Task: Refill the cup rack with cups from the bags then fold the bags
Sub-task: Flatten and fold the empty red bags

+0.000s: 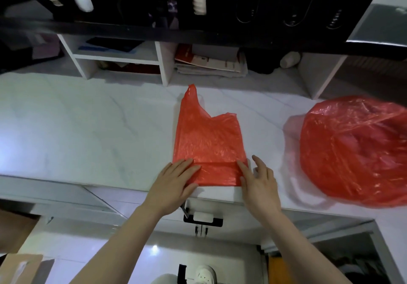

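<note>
Pressing on the turned-up bottom strip of the flattened red plastic bag (209, 138), the left hand (176, 182) lies with its fingers straight and together. The right hand (257, 182) has straight, spread fingers, the forefinger on the strip's right end and the others over the bare counter. Neither hand curls round anything.

The bag sits at centre frame on the white marble counter (88, 129), with its fold close to the front edge. The film is thin, glossy and finely crinkled, and one loop handle points toward the top of the frame beside a ragged mouth. Such film probably springs back, so lifting either hand could let the strip unroll. A sideways push may skid the whole bag on the polished stone or drag it over the edge. With only a fingertip on the right end, that corner seems likeliest to skew.

At right, a second red bag (356, 149) billows in a wrinkled dome. Whether it holds cups cannot be told. The dark cup rack (275, 4) spans the top.
</note>
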`<state>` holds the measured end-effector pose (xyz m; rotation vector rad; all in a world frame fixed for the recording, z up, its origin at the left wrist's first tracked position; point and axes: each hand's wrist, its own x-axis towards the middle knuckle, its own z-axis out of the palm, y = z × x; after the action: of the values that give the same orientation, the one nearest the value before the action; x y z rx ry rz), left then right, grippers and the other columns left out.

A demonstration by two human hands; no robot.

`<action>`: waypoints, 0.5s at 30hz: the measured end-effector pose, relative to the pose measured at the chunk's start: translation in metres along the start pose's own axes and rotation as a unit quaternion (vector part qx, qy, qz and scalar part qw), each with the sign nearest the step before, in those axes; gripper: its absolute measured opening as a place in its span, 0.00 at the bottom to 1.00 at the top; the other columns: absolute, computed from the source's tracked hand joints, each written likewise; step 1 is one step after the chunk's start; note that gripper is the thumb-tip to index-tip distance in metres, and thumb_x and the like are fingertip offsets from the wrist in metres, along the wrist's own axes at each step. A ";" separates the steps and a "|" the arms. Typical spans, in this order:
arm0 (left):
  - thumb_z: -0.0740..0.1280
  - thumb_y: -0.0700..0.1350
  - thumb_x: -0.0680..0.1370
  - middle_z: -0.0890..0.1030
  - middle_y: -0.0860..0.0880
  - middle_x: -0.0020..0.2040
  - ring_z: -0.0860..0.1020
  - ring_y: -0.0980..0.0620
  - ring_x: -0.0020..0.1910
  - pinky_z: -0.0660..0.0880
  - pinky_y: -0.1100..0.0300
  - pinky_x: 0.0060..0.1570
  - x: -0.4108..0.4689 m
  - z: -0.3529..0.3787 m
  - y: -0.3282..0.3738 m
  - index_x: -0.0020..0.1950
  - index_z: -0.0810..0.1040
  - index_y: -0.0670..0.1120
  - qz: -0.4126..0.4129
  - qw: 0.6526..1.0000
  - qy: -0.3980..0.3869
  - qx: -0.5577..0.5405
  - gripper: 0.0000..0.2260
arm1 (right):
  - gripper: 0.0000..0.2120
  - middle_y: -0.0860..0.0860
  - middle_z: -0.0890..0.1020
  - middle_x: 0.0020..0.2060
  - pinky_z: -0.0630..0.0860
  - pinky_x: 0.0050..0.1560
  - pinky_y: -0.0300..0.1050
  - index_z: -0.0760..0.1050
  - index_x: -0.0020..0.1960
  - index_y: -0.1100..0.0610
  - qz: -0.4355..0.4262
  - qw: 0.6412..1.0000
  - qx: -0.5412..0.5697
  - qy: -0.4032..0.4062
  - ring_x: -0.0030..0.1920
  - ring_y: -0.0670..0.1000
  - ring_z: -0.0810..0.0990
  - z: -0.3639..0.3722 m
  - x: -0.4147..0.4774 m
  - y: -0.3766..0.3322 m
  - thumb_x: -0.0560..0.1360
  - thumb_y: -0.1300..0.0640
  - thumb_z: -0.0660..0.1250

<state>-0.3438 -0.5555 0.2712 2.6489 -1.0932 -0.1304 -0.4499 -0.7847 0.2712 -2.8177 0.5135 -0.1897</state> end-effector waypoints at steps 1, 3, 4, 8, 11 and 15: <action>0.41 0.66 0.74 0.57 0.56 0.77 0.54 0.54 0.76 0.41 0.60 0.71 -0.001 0.000 -0.002 0.75 0.58 0.57 0.003 1.000 -0.006 -0.003 0.32 | 0.22 0.56 0.57 0.75 0.63 0.67 0.54 0.61 0.74 0.47 -0.010 1.000 -0.001 -0.004 0.69 0.59 0.62 -0.001 0.000 0.001 0.81 0.50 0.54; 0.44 0.68 0.73 0.56 0.56 0.77 0.53 0.54 0.76 0.40 0.60 0.71 -0.003 -0.001 -0.005 0.75 0.58 0.57 0.019 1.000 -0.008 -0.005 0.33 | 0.26 0.53 0.56 0.76 0.61 0.69 0.54 0.59 0.76 0.49 -0.037 0.999 -0.002 -0.025 0.70 0.58 0.58 -0.004 -0.001 0.005 0.80 0.42 0.53; 0.48 0.69 0.73 0.56 0.56 0.77 0.54 0.54 0.75 0.41 0.60 0.71 -0.005 0.000 -0.007 0.75 0.58 0.57 0.026 1.000 -0.005 -0.004 0.33 | 0.32 0.51 0.53 0.77 0.59 0.70 0.54 0.56 0.76 0.48 -0.054 0.997 -0.009 -0.050 0.72 0.57 0.55 -0.006 -0.002 0.009 0.77 0.35 0.52; 0.70 0.59 0.72 0.64 0.52 0.74 0.64 0.52 0.72 0.53 0.55 0.72 -0.019 0.000 -0.015 0.73 0.65 0.50 0.049 0.998 0.027 -0.037 0.33 | 0.48 0.44 0.48 0.77 0.53 0.74 0.51 0.51 0.77 0.49 -0.135 0.984 -0.041 -0.106 0.75 0.53 0.48 -0.008 -0.009 0.022 0.66 0.28 0.62; 0.76 0.50 0.69 0.72 0.55 0.67 0.72 0.55 0.64 0.66 0.59 0.65 -0.028 -0.004 -0.021 0.66 0.75 0.50 0.043 0.992 0.074 -0.090 0.26 | 0.40 0.49 0.70 0.68 0.66 0.68 0.50 0.70 0.69 0.52 -0.145 0.988 0.035 -0.051 0.68 0.53 0.66 -0.010 -0.013 0.025 0.62 0.38 0.75; 0.74 0.38 0.69 0.82 0.65 0.49 0.79 0.64 0.48 0.74 0.70 0.49 -0.024 -0.016 -0.018 0.51 0.79 0.61 -0.080 0.955 0.114 -0.261 0.19 | 0.22 0.47 0.77 0.53 0.72 0.58 0.41 0.81 0.54 0.53 -0.127 0.983 0.134 -0.008 0.56 0.49 0.74 -0.009 -0.014 0.030 0.63 0.46 0.78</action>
<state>-0.3461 -0.5229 0.2815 2.2005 -0.6561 -0.1208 -0.4741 -0.8092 0.2703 -2.6068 0.1095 -0.2654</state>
